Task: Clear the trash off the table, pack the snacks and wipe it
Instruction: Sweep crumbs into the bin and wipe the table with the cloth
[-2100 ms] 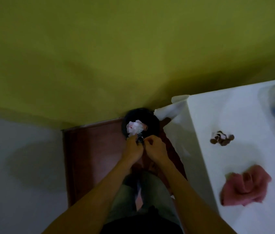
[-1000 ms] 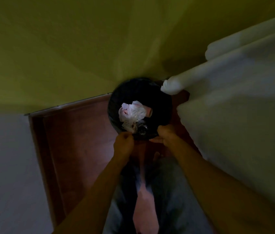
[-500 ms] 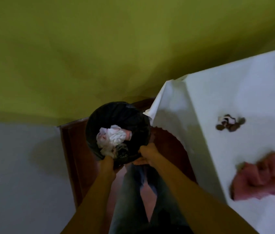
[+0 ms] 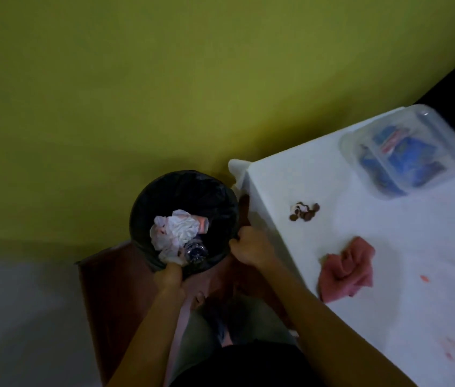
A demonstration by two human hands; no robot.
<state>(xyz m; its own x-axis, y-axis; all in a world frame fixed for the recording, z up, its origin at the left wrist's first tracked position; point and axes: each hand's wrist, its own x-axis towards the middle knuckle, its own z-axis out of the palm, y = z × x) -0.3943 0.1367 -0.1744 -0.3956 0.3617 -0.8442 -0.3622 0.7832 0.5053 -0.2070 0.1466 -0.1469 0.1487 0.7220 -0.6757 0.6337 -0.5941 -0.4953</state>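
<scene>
A round trash bin (image 4: 184, 188) lined with a black bag stands on the floor beside the table's left corner. Crumpled white paper (image 4: 177, 231), a pink cup and a clear bottle (image 4: 195, 251) lie inside it. My left hand (image 4: 169, 275) grips the bin's near rim. My right hand (image 4: 250, 247) grips the rim on the right side. On the white table (image 4: 388, 247) lie a small heap of brown snack pieces (image 4: 304, 212), a crumpled pink cloth (image 4: 346, 269) and a clear lidded box (image 4: 408, 152) holding blue snack packets.
Small red stains (image 4: 424, 278) dot the tablecloth toward the right. A green wall rises behind the bin. The bin stands on a reddish-brown floor strip (image 4: 109, 289), with a grey floor to its left. My legs are below the hands.
Both hands stayed on the bin's rim while the bin shifted; the view swung back right, bringing the table, snacks, cloth and box into sight.
</scene>
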